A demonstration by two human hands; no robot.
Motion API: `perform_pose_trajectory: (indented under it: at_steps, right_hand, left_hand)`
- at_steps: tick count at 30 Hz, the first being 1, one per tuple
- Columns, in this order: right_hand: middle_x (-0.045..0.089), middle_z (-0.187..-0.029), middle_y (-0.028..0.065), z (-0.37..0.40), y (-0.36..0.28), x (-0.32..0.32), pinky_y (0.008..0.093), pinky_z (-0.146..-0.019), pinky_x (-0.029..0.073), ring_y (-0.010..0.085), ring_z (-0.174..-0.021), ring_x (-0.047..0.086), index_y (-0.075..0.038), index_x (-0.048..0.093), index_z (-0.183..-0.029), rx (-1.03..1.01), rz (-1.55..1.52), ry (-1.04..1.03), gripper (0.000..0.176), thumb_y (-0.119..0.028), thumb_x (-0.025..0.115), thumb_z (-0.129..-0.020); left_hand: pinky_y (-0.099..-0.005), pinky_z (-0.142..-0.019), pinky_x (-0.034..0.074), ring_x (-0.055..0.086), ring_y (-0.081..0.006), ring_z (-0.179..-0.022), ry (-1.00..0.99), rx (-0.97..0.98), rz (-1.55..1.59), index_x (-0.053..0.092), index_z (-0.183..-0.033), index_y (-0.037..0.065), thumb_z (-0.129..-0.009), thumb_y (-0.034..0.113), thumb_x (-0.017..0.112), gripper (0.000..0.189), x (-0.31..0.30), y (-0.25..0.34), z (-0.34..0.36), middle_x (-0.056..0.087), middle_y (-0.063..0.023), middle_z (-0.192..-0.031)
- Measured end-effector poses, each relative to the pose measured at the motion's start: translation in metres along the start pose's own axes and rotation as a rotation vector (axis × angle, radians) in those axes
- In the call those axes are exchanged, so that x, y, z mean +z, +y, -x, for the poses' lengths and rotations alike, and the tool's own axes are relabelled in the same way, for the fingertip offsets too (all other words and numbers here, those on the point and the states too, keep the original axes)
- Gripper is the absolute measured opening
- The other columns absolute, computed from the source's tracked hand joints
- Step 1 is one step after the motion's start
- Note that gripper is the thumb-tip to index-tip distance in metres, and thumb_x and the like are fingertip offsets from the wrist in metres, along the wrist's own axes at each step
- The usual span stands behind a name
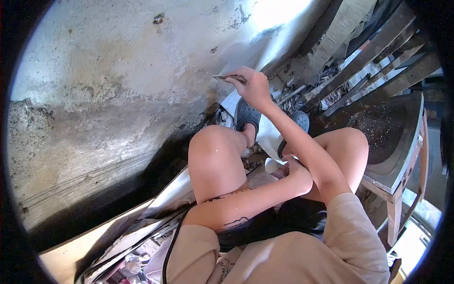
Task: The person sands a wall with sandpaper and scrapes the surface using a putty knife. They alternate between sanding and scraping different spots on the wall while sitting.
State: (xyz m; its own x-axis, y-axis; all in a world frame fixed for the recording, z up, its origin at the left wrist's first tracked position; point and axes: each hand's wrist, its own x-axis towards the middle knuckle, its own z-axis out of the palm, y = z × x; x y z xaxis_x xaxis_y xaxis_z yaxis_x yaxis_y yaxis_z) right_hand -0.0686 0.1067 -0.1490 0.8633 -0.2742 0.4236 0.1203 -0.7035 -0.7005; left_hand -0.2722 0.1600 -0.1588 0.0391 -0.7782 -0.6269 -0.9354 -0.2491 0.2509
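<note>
Just a thin, greyish tool [219, 77] finger-pinched in the right hand [254, 88], left hand [293, 168] with fingers unclear.

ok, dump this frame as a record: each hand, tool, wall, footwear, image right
Right hand: grip closed on a thin tool
Tool: tip points toward the wall; contact can't be told
Wall: stained, surface worn in patches
Left hand: low, at a small white object; held or only touched is unclear
Footwear: dark clogs with holes
Image right: wooden chair, white flecks on its dark seat
</note>
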Motion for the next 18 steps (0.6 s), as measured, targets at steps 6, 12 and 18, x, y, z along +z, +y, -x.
perform_pose_trajectory:
  at_steps: [6,12,18]
  right_hand:
    - [0.067,-0.081,0.0063,0.027,0.048,0.015,0.0247,-0.066,0.047,0.0112,-0.069,0.060,-0.001,0.069,-0.091,0.697,-0.634,-0.093,0.018,-0.009,0.071,-0.075]
    - [0.066,-0.080,0.0058,0.047,0.089,0.011,0.0251,-0.067,0.047,0.0110,-0.071,0.058,-0.001,0.069,-0.088,0.849,-0.751,-0.013,0.020,-0.010,0.075,-0.072]
    - [0.067,-0.079,0.0062,0.011,0.042,0.045,0.0257,-0.065,0.047,0.0108,-0.070,0.059,0.000,0.069,-0.088,0.599,-0.494,0.052,0.019,-0.010,0.074,-0.072]
  left_hand:
    - [-0.0501,-0.090,0.037,0.055,-0.0250,-0.108,-0.416,0.060,-0.044,0.059,-0.118,0.014,-0.082,0.021,0.053,0.037,-0.073,-0.006,0.022,0.058,-0.0080,-0.119]
    - [-0.0510,-0.087,0.040,0.056,-0.0258,-0.107,-0.432,0.023,-0.080,0.062,-0.115,0.016,-0.079,0.018,0.059,0.037,-0.055,-0.009,0.012,0.059,-0.0056,-0.119]
    - [-0.0510,-0.092,0.036,0.059,-0.0275,-0.096,-0.410,-0.014,0.010,0.065,-0.105,0.007,-0.082,0.020,0.055,0.028,-0.043,-0.018,0.017,0.063,-0.0118,-0.104]
